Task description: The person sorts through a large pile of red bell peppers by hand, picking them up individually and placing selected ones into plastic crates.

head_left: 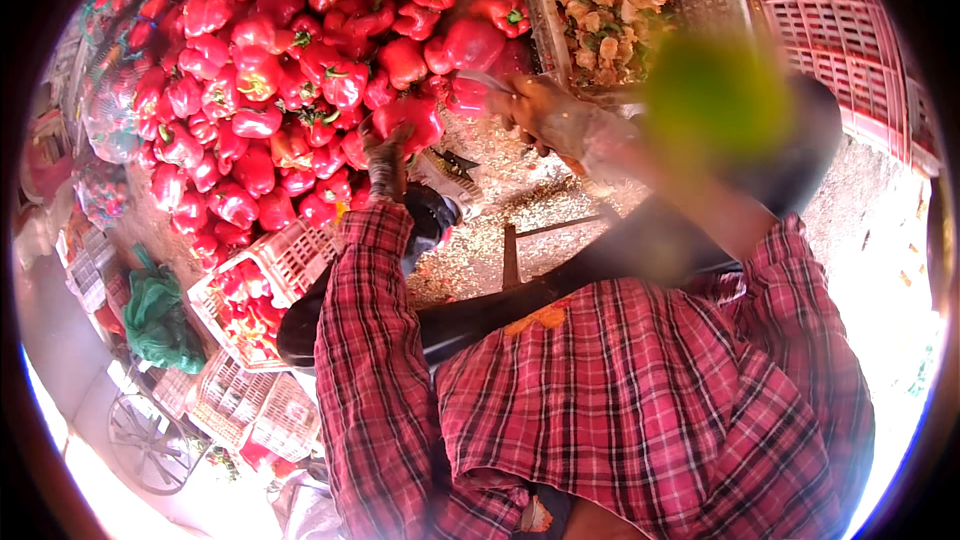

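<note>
My left hand is closed around a red bell pepper at the near edge of a big heap of red bell peppers. To the right of it, my right hand is closed, its fingers curled. From it a thin greyish blade, seemingly a knife's, points left toward the peppers; its handle is hidden in my grip. The blade and the held pepper appear apart. Just beyond my right hand stands a crate with tan, green-flecked pieces that look like cut-out pepper cores.
A pale plastic crate of red peppers stands left of my leg. Red crates line the far right. Pale seeds litter the ground between my legs. A green bag and a spoked wheel are at left. A green blur covers part of my right forearm.
</note>
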Tool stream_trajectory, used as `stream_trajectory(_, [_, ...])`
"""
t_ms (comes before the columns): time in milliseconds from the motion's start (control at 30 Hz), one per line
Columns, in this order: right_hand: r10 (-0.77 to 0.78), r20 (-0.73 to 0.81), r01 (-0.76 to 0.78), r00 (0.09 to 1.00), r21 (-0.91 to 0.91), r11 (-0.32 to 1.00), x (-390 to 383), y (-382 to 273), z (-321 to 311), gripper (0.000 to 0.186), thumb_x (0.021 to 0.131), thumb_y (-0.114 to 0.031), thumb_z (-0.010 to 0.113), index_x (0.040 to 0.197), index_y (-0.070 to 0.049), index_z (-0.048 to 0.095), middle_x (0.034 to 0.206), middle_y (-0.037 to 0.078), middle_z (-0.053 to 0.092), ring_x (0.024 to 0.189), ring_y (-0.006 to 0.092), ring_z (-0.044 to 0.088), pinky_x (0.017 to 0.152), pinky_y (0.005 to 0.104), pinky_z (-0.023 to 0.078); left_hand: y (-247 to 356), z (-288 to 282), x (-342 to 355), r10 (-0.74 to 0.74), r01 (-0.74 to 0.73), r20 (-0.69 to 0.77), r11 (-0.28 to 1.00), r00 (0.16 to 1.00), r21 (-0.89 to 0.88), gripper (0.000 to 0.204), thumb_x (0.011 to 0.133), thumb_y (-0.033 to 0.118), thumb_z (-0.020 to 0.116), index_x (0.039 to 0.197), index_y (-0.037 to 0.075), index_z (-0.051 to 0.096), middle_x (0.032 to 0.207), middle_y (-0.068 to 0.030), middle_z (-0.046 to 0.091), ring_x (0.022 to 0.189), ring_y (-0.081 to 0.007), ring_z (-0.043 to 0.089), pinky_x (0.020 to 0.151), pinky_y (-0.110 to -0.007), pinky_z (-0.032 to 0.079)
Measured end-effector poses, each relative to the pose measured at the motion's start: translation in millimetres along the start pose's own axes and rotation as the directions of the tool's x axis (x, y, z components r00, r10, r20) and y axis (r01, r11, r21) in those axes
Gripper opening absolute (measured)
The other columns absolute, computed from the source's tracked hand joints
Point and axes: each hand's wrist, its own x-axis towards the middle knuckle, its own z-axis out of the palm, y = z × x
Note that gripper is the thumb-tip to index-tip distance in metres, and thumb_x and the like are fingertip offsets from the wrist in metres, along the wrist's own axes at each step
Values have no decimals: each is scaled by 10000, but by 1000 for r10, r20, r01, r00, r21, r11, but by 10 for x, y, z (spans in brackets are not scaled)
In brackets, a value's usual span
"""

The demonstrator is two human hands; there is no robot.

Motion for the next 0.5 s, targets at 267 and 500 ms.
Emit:
stream_trajectory(267, [-249,-106,163,963,-508,846,-188,-75,-41,340,919,-322,486,958,8,558,733,201,607,706,354,627,634,437,484,500,1203,-830,398,-421,235,905,887,57,637,730,88,779,1249,88,410,1140,-61,495,987,-180,511,877,-307,461])
stream_trajectory(500, [-140,98,171,985,-631,757,-488,437,-98,388,907,-325,485,1017,35,577,855,255,626,815,365,635,702,449,487,384,1503,-991,258,-288,-154,932,954,-222,734,758,244,776,1312,60,331,1209,-103,483,1008,-234,533,828,-341,503])
